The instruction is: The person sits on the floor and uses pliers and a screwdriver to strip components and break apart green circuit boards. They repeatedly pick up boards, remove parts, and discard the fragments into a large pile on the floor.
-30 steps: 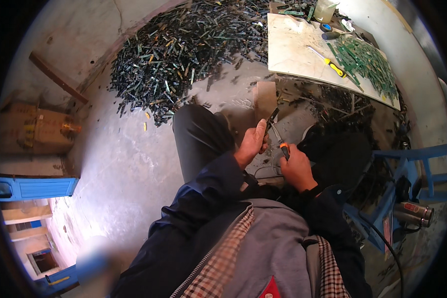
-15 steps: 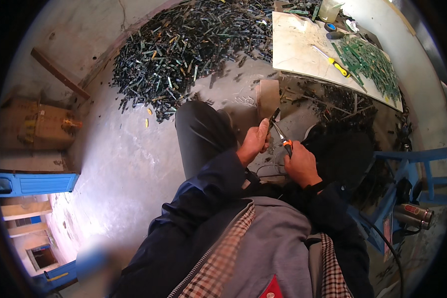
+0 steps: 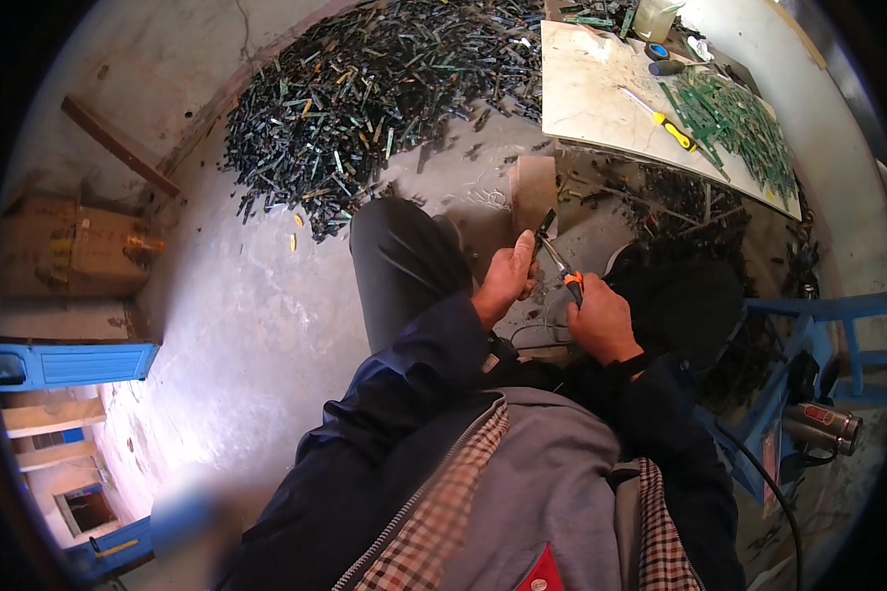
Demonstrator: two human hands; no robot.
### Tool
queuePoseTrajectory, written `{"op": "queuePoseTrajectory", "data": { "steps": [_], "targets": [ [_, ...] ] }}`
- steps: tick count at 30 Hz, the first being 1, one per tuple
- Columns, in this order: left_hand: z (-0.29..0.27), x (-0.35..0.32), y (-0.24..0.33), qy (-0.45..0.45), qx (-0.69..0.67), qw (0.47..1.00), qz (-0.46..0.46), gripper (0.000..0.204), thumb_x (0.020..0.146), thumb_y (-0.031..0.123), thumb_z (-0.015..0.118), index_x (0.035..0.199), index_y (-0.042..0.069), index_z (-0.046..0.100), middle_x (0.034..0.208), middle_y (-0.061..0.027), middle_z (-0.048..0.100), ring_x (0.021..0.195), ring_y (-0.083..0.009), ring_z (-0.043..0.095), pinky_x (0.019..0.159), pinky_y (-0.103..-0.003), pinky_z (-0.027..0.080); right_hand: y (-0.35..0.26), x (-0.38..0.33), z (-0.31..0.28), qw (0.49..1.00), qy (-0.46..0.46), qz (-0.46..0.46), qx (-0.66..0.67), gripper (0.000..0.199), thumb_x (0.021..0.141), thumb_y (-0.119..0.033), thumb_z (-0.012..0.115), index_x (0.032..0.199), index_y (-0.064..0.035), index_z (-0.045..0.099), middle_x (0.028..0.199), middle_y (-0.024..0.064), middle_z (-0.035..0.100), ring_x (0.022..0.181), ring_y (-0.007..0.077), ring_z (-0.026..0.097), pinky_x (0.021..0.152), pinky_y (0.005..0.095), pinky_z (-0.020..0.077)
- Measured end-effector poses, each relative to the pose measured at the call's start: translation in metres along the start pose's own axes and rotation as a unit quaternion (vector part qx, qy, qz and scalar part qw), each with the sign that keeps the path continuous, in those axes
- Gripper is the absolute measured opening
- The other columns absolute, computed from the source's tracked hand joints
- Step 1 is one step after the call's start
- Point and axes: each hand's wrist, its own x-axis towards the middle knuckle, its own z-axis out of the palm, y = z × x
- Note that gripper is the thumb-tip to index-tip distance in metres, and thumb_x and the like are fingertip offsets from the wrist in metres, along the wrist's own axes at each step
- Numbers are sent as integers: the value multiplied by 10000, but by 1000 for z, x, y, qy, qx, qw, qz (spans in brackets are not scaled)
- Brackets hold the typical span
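My left hand (image 3: 506, 283) is closed, thumb stretched along a small dark strip (image 3: 548, 221), which looks like a piece of circuit board. In my right hand (image 3: 603, 322) is a hand tool with an orange-and-black grip (image 3: 573, 284) and a slim metal end; whether it is pliers or a screwdriver is unclear. The tool's tip meets the strip's lower end, just beside my left thumb. Both hands are above the floor, between my knees. Past the strip lies a brown cardboard piece (image 3: 535, 187).
A large heap of dark strips (image 3: 365, 98) covers the floor ahead. At the right, a pale board (image 3: 591, 98) carries green strips (image 3: 734, 128), a yellow-handled screwdriver (image 3: 672, 129) and a roll of blue tape (image 3: 656, 52). A blue stool (image 3: 808, 307) and metal flask (image 3: 824, 427) are beside me.
The tool and my right hand have shifted very slightly. The strip stays in my left hand, with the tool's tip still against it.
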Motion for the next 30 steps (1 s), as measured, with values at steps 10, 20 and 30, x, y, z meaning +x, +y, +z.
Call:
{"op": "queuePoseTrajectory", "data": {
  "steps": [10,20,30],
  "targets": [
    [7,-14,18,-90,-44,993,65,607,963,580,300,628,85,403,503,-10,362,444,-113,348,449,-270,292,-6,-4,-6,999,-36,17,29,242,807,-186,552,982,-21,546,746,91,573,597,251,526,548,354,437],
    [7,-14,23,-87,-38,993,69,607,968,571,296,608,91,387,507,0,342,453,-100,325,450,-269,269,-22,-21,15,851,-180,106,482,333,813,-277,526,1042,-35,529,806,99,570,627,249,520,579,349,415],
    [1,-5,6,-4,0,1000,2,597,972,567,278,617,101,391,511,11,309,444,-99,295,445,-268,263,-7,1,2,997,-35,37,61,307,812,-231,541,1046,-33,520,831,133,591,692,310,574,604,410,447]
  ]
}}
